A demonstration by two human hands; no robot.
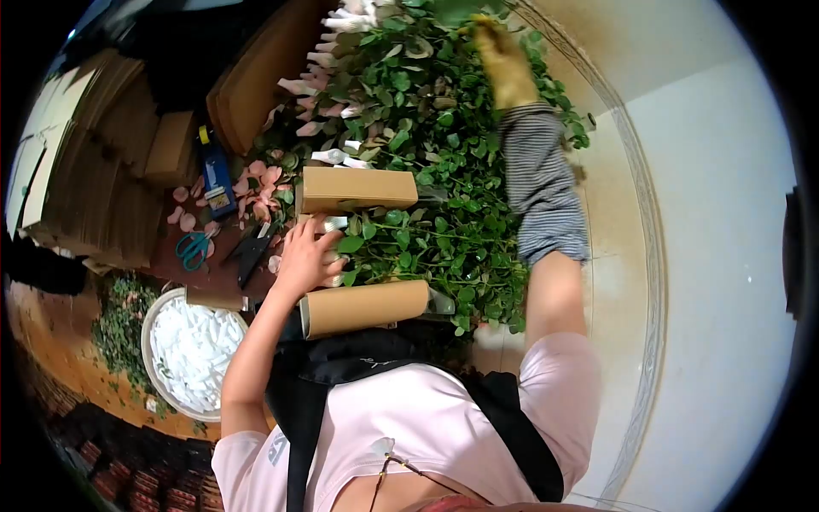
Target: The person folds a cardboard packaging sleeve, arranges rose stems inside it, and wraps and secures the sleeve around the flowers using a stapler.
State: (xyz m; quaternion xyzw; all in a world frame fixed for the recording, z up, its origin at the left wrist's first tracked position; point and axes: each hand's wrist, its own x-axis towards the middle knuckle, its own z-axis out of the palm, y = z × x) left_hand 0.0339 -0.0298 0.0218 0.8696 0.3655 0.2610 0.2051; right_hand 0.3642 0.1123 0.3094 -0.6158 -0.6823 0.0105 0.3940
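My bare left hand [309, 254] lies with its fingers apart over white-sleeved flower heads [334, 270], between two folded cardboard pieces. One cardboard wrap [358, 188] is just beyond the hand, the other wrap [367, 309] close to my body. Leafy green stems [426, 243] run rightward from those heads. At the far end of the leaf pile, my right hand [503, 64] wears a yellowish glove and a striped sleeve cover. Its fingers look closed beside blurred green leaves, and what they hold is hidden. Several pink and white sleeved heads [311, 98] line the pile's left side.
Loose pink petals [260, 183], teal-handled scissors [193, 249], a black tool [249, 254] and a blue tape dispenser [215, 175] lie left. A round basket [147, 328] of white sleeves stands lower left. Stacked cardboard [94, 175] is at far left; a pale wall [717, 213] bounds the right.
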